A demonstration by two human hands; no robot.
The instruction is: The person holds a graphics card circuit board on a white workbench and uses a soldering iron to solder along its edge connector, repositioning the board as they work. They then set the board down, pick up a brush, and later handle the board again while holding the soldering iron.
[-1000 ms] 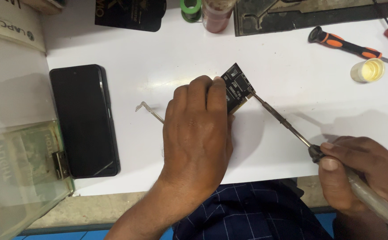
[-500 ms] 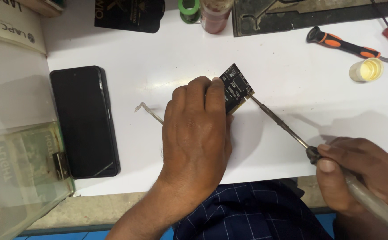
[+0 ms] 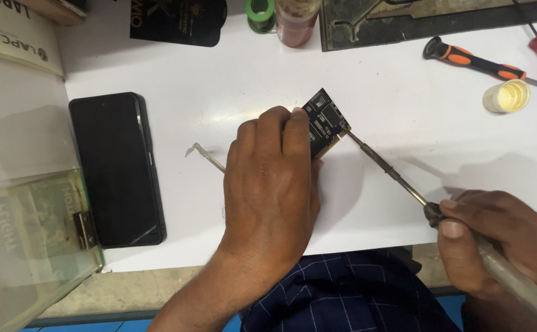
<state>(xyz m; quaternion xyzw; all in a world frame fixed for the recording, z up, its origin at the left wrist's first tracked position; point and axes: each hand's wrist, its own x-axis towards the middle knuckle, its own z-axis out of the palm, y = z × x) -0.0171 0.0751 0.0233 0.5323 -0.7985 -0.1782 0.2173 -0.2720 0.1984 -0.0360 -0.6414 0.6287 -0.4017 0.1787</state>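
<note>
My left hand (image 3: 271, 190) lies palm down on the white table (image 3: 391, 86), its fingertips pressing a small black circuit board (image 3: 325, 117) flat. My right hand (image 3: 496, 237), at the lower right, grips the pale handle of a soldering iron (image 3: 391, 172). The iron's thin metal shaft runs up and to the left, and its tip touches the board's right edge. Thin metal tweezers (image 3: 204, 155) stick out from under my left hand on its left side.
A black phone (image 3: 116, 169) lies face up at the left, beside a clear plastic box (image 3: 29, 246). Along the back stand a green solder reel (image 3: 259, 11), a reddish jar (image 3: 294, 24) and a dark mat (image 3: 416, 21). Two screwdrivers (image 3: 471, 60) and a small yellowish tub (image 3: 507, 96) are at the right.
</note>
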